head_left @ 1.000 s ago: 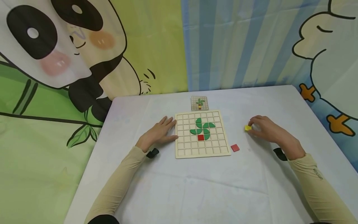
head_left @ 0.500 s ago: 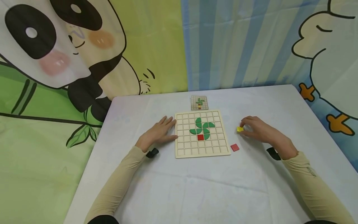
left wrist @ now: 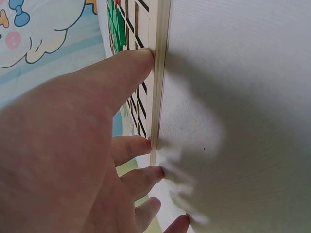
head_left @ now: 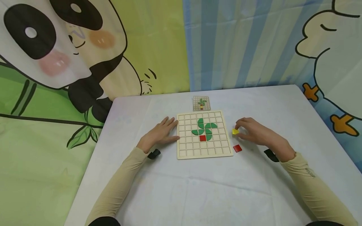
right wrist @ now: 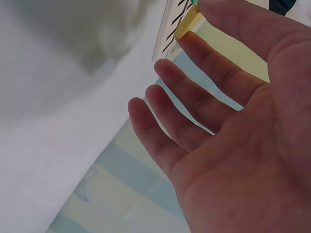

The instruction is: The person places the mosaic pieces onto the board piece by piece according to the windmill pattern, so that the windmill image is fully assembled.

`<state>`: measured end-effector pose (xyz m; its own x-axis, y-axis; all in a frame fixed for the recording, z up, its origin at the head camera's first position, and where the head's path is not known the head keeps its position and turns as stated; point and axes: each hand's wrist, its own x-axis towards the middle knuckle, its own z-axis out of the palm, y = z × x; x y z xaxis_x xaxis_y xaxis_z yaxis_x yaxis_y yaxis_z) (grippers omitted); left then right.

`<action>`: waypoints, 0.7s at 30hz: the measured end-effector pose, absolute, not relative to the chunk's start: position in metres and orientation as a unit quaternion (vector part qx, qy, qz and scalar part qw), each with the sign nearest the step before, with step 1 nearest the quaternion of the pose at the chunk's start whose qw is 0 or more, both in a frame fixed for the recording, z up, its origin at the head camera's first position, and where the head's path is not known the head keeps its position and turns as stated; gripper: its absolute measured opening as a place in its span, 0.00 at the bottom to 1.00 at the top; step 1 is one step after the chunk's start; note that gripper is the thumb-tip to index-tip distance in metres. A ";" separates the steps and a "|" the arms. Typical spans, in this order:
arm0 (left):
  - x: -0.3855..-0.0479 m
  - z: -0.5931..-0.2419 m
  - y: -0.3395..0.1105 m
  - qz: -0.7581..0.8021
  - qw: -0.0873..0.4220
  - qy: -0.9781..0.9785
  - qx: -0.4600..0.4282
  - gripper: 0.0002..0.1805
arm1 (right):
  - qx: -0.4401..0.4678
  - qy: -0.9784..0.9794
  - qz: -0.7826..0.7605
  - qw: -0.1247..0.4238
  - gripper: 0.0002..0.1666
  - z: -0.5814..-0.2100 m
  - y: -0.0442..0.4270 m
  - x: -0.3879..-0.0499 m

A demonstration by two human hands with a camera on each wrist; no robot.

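A wooden grid board lies on the white table, bearing several green quarter-round tiles and one red square tile. My left hand rests at the board's left edge with fingers spread; in the left wrist view the thumb touches the rim. Just off the board's right edge, my right hand pinches a yellow square tile between thumb and index finger. The right wrist view shows that yellow tile tilted at the fingertips, the other fingers loosely extended.
A loose red square tile lies by the board's lower right corner. Behind the board sits a small pattern card printed with a green, red and yellow design. A cartoon-printed curtain hangs beyond the table's far edge.
My right hand has moved left with the yellow tile, from well right of the board to close beside its edge. The left hand and the board have stayed put.
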<state>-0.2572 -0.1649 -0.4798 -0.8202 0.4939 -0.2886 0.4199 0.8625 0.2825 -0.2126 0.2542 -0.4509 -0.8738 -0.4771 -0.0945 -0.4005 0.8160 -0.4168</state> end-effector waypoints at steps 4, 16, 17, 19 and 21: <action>-0.258 -0.481 -0.167 0.106 0.179 0.948 0.240 0.48 | -0.238 0.947 -0.191 0.097 0.13 -0.452 0.242 -0.211; -0.259 -0.483 -0.165 0.097 0.179 0.949 0.239 0.48 | -0.284 0.937 -0.187 0.081 0.14 -0.456 0.205 -0.197; -0.259 -0.483 -0.165 0.098 0.179 0.949 0.239 0.48 | -0.290 0.935 -0.187 0.076 0.14 -0.457 0.202 -0.196; -0.259 -0.482 -0.166 0.099 0.179 0.949 0.239 0.49 | -0.301 0.933 -0.188 0.067 0.14 -0.458 0.194 -0.194; -0.259 -0.482 -0.165 0.100 0.177 0.949 0.239 0.49 | -0.307 0.931 -0.190 0.060 0.14 -0.460 0.188 -0.193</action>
<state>-0.2585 -0.1653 -0.4818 -0.8223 0.4901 -0.2891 0.4192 0.8654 0.2745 -0.1926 0.1878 -0.4602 -0.8048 -0.5935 0.0045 -0.5476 0.7396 -0.3913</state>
